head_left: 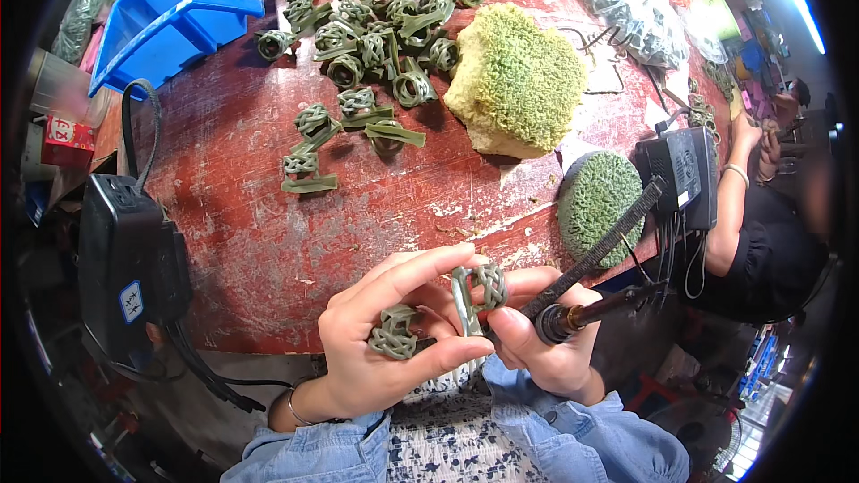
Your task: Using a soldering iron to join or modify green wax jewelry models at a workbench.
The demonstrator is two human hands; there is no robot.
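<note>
My left hand (371, 322) is closed, its thumb and fingertips around a flat-stemmed green piece (466, 302). A second green openwork ring (393, 333) is tucked between its fingers and palm. My right hand (550, 344) meets the left one, its fingers closed at a green woven ring (490, 286) beside the stem; whether ring and stem are one piece I cannot tell. The same hand also holds a pen-like tool with a dark brown handle (598, 309), sloping up to the right. The tool's tip is hidden.
Several similar green rings (367, 40) lie heaped on the worn red table (268, 250). A yellow-green sponge-like block (523, 76) and a green oval pad (601, 206) sit to the right. Black boxes with cables (134, 259) stand at left and right (684, 170). A blue bin (179, 27) is far left. Another person (756, 241) sits at right.
</note>
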